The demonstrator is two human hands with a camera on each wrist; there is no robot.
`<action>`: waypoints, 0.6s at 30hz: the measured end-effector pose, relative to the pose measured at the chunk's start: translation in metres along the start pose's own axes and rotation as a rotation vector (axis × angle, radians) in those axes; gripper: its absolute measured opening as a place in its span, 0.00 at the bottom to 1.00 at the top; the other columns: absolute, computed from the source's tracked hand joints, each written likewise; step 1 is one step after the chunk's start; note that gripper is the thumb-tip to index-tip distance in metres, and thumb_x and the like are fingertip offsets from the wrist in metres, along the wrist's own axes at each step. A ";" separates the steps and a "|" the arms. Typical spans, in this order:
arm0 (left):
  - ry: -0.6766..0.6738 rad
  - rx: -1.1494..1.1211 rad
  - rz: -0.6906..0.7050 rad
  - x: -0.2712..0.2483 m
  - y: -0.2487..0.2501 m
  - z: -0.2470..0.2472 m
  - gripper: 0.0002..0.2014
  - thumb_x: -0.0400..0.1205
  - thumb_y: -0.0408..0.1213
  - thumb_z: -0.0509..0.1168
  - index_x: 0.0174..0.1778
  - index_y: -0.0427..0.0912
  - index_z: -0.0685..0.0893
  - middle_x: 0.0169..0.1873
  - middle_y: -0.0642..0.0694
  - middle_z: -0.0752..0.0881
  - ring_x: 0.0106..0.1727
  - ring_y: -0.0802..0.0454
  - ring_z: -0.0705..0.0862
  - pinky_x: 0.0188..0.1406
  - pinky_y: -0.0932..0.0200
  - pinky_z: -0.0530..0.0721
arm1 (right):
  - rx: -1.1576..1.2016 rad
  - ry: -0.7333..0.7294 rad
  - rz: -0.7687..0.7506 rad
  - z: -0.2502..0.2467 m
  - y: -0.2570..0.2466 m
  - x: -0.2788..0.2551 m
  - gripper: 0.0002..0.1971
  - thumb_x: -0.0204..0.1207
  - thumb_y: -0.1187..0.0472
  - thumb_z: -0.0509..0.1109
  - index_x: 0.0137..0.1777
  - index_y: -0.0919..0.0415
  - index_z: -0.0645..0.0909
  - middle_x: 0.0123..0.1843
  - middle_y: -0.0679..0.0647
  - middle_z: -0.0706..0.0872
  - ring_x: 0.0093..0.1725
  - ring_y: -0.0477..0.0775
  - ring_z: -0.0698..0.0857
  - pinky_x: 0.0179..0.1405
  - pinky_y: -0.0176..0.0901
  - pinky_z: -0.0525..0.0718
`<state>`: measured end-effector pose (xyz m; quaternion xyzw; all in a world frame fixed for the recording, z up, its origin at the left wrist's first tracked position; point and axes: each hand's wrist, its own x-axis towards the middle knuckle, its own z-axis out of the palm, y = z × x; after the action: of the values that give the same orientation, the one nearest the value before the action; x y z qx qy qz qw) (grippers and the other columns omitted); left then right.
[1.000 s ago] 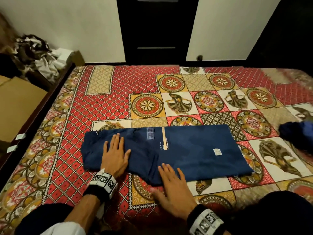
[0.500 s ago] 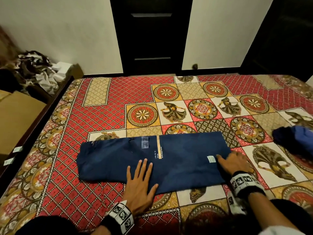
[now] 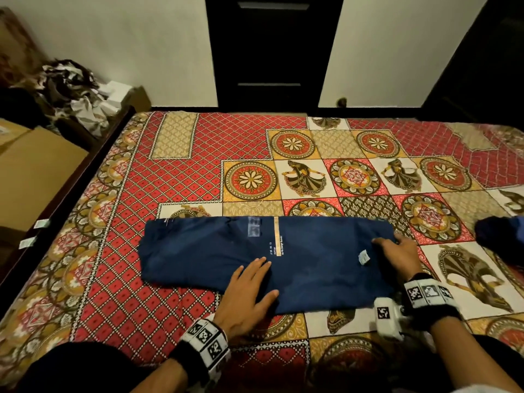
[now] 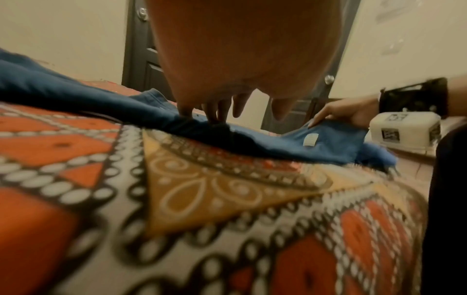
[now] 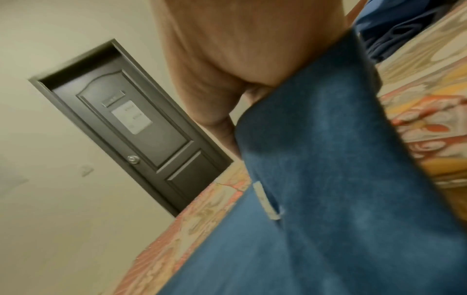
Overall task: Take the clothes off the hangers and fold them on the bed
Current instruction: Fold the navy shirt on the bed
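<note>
Bed with patterned cover; navy garment, folded into a long strip, lies near the front edge, long axis left to right. Left hand, fingers spread, presses the strip's middle; right hand pinches its right end, placed to fold leftward. A second blue garment lies at the right edge.

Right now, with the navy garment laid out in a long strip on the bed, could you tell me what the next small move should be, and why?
Probably fold the right end over toward the middle. The right hand grips the right end of the navy garment and has it raised off the bed, while the left hand presses flat near the centre, anchoring a fold line.
</note>
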<state>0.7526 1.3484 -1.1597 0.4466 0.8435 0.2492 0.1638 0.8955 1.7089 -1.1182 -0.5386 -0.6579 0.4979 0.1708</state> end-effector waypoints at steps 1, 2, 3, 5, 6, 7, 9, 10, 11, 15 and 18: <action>0.016 -0.140 -0.026 0.001 0.002 -0.007 0.36 0.86 0.67 0.50 0.89 0.56 0.60 0.88 0.58 0.60 0.88 0.61 0.57 0.89 0.49 0.56 | 0.037 -0.008 -0.022 0.005 -0.017 -0.017 0.14 0.66 0.55 0.78 0.51 0.56 0.89 0.45 0.56 0.94 0.48 0.65 0.92 0.57 0.65 0.91; 0.027 -0.280 -0.059 0.005 0.005 -0.014 0.34 0.85 0.67 0.54 0.86 0.57 0.66 0.84 0.58 0.69 0.84 0.60 0.66 0.85 0.49 0.66 | 0.058 -0.030 -0.051 0.011 -0.033 -0.034 0.09 0.72 0.60 0.78 0.52 0.58 0.89 0.44 0.58 0.93 0.47 0.64 0.91 0.53 0.60 0.91; 0.043 -0.415 -0.085 0.008 0.007 -0.023 0.31 0.85 0.66 0.59 0.83 0.57 0.71 0.80 0.58 0.76 0.79 0.60 0.74 0.81 0.48 0.73 | 0.055 -0.053 -0.089 0.019 -0.047 -0.048 0.06 0.77 0.65 0.76 0.53 0.61 0.88 0.42 0.60 0.92 0.43 0.63 0.89 0.47 0.53 0.89; 0.040 -0.654 -0.140 0.016 0.011 -0.044 0.23 0.86 0.57 0.65 0.76 0.53 0.79 0.71 0.56 0.84 0.71 0.61 0.82 0.74 0.48 0.81 | 0.050 -0.116 -0.202 0.041 -0.076 -0.083 0.05 0.79 0.69 0.74 0.54 0.63 0.87 0.42 0.60 0.91 0.40 0.62 0.87 0.40 0.45 0.83; 0.014 -0.778 -0.183 0.020 0.010 -0.058 0.21 0.87 0.54 0.66 0.74 0.51 0.81 0.69 0.52 0.86 0.68 0.59 0.85 0.71 0.48 0.84 | 0.067 -0.155 -0.249 0.056 -0.089 -0.100 0.05 0.79 0.69 0.74 0.52 0.61 0.87 0.41 0.58 0.90 0.39 0.63 0.87 0.39 0.43 0.83; -0.019 -0.902 -0.235 0.024 0.007 -0.074 0.20 0.87 0.53 0.66 0.72 0.49 0.82 0.67 0.48 0.87 0.65 0.55 0.87 0.67 0.49 0.86 | 0.071 -0.190 -0.282 0.072 -0.101 -0.115 0.05 0.79 0.69 0.74 0.49 0.59 0.86 0.40 0.56 0.89 0.39 0.62 0.86 0.37 0.40 0.83; -0.048 -1.088 -0.334 0.028 -0.013 -0.108 0.21 0.88 0.55 0.63 0.71 0.46 0.81 0.65 0.43 0.89 0.61 0.45 0.90 0.58 0.48 0.87 | 0.066 -0.265 -0.374 0.120 -0.124 -0.147 0.06 0.78 0.70 0.75 0.47 0.59 0.84 0.40 0.54 0.88 0.38 0.54 0.83 0.36 0.35 0.82; -0.033 -1.163 -0.377 0.027 -0.028 -0.125 0.22 0.88 0.56 0.61 0.71 0.45 0.82 0.64 0.42 0.90 0.60 0.42 0.91 0.56 0.44 0.88 | 0.062 -0.312 -0.424 0.153 -0.132 -0.163 0.06 0.77 0.71 0.75 0.49 0.61 0.84 0.41 0.54 0.88 0.38 0.50 0.82 0.37 0.38 0.81; -0.004 -1.237 -0.428 0.024 -0.044 -0.143 0.24 0.87 0.58 0.60 0.70 0.44 0.83 0.61 0.42 0.91 0.58 0.40 0.91 0.52 0.43 0.90 | 0.063 -0.390 -0.468 0.182 -0.140 -0.179 0.08 0.76 0.70 0.75 0.53 0.63 0.83 0.44 0.53 0.89 0.40 0.47 0.83 0.41 0.41 0.82; 0.123 -1.338 -0.567 0.008 -0.110 -0.190 0.25 0.81 0.62 0.64 0.57 0.45 0.90 0.47 0.45 0.94 0.43 0.48 0.93 0.34 0.55 0.89 | 0.142 -0.878 -0.289 0.289 -0.146 -0.238 0.25 0.79 0.65 0.76 0.74 0.55 0.76 0.50 0.57 0.91 0.41 0.43 0.90 0.43 0.43 0.90; 0.200 -1.175 -0.655 0.001 -0.156 -0.195 0.21 0.86 0.47 0.67 0.67 0.34 0.87 0.55 0.35 0.92 0.51 0.44 0.90 0.53 0.51 0.85 | 0.148 -0.943 -0.134 0.322 -0.125 -0.255 0.26 0.82 0.60 0.75 0.78 0.55 0.74 0.51 0.63 0.91 0.39 0.53 0.91 0.42 0.55 0.92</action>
<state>0.5502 1.2213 -1.0874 -0.0203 0.6708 0.6439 0.3675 0.6752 1.3425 -1.0781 -0.1968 -0.6597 0.7213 -0.0764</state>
